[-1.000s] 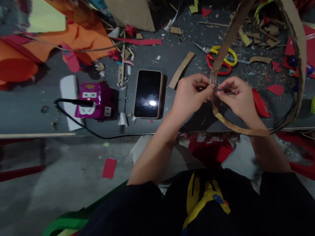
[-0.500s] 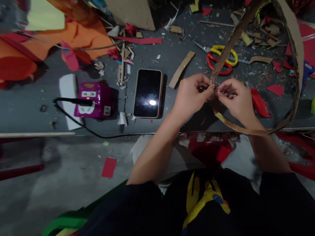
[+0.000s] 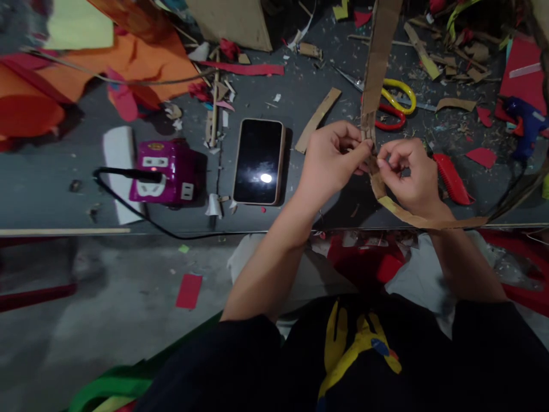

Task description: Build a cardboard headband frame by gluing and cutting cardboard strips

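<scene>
A long, bent cardboard strip (image 3: 378, 63) rises from between my hands and curves round in a loop, its lower part passing over my right wrist. With thumb and fingers, my left hand (image 3: 332, 157) pinches the strip at a creased spot. Close beside it, my right hand (image 3: 409, 169) has thumb and forefinger closed on the strip's edge just below. Fingertips partly hide the pinched spot. Behind the strip lie scissors (image 3: 401, 96) with yellow and red handles, partly covered by it. A red-handled tool (image 3: 452, 178) rests right of my right hand.
Left of my hands lie a phone (image 3: 258, 160) and a loose cardboard piece (image 3: 317, 121). A purple power socket block (image 3: 165, 171) with a black cable sits farther left. A blue glue gun (image 3: 525, 123) is at the right. Paper and cardboard scraps litter the back; the table's front edge is near my forearms.
The cardboard loop has turned and swung: its upper part now stands more upright and shows its flat face, and its far side has moved right. Both hands stay nearly in place.
</scene>
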A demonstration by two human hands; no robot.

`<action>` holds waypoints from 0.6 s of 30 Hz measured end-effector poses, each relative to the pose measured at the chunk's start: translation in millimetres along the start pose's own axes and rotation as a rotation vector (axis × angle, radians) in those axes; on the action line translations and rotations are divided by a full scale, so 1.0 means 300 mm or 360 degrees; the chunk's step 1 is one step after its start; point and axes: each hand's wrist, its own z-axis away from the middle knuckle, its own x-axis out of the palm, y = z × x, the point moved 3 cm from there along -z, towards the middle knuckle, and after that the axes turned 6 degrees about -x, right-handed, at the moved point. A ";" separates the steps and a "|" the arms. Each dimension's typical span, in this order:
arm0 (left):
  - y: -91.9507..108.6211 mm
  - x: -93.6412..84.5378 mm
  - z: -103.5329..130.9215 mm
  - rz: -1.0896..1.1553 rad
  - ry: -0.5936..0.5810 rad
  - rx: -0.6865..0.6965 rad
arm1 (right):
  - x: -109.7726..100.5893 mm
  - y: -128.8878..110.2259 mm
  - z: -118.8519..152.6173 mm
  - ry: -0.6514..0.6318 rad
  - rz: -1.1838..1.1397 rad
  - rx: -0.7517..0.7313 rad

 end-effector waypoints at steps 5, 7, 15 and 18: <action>0.003 -0.002 0.002 -0.0036 -0.0012 0.0051 | -0.007 -0.007 -0.008 -0.0035 -0.0066 -0.0201; 0.003 -0.001 0.002 -0.0040 -0.0019 0.0049 | -0.008 -0.009 -0.010 -0.0047 -0.0146 -0.0201; 0.002 -0.003 -0.001 0.0005 -0.0051 0.0013 | -0.029 -0.017 -0.013 -0.0075 -0.0209 -0.0042; -0.003 -0.009 -0.002 -0.0005 -0.0042 0.0022 | -0.033 -0.010 -0.014 -0.0122 -0.0120 -0.0018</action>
